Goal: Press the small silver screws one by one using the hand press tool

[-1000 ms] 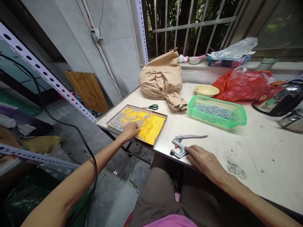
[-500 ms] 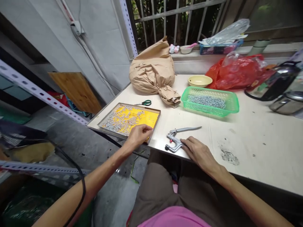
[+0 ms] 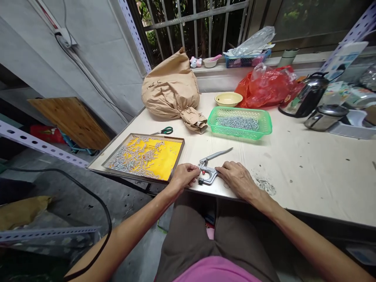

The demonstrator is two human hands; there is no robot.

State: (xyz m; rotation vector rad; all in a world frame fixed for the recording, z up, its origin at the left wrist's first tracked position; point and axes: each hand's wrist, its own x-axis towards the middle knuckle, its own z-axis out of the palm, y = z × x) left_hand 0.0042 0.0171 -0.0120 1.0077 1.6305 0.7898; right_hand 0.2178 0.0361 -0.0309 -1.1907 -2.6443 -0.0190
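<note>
A pair of grey snap-fastener pliers [image 3: 209, 175] lies on the table near its front edge, its handles spread and its C-shaped jaw facing left. My right hand [image 3: 238, 179] is closed on the lower handle, which the fingers mostly hide. At the jaw's red die, my left hand [image 3: 185, 175] pinches thumb and fingertips together; whatever is between them is too small to make out. To its left, a shallow tray [image 3: 182, 150] with a yellow bottom holds many small metal pieces, heaped mostly on the left side.
Behind the pliers stands a green plastic basket [image 3: 241, 135] of small metal parts. Green-handled scissors [image 3: 167, 130] lie behind the tray. Farther back are a brown paper sack [image 3: 173, 90], a yellow bowl [image 3: 228, 99], a red plastic bag [image 3: 267, 88] and a kettle [image 3: 308, 94].
My left hand has moved from over the tray's right edge to the pliers' jaw. The right hand stays on the pliers. The view has turned to the right.
</note>
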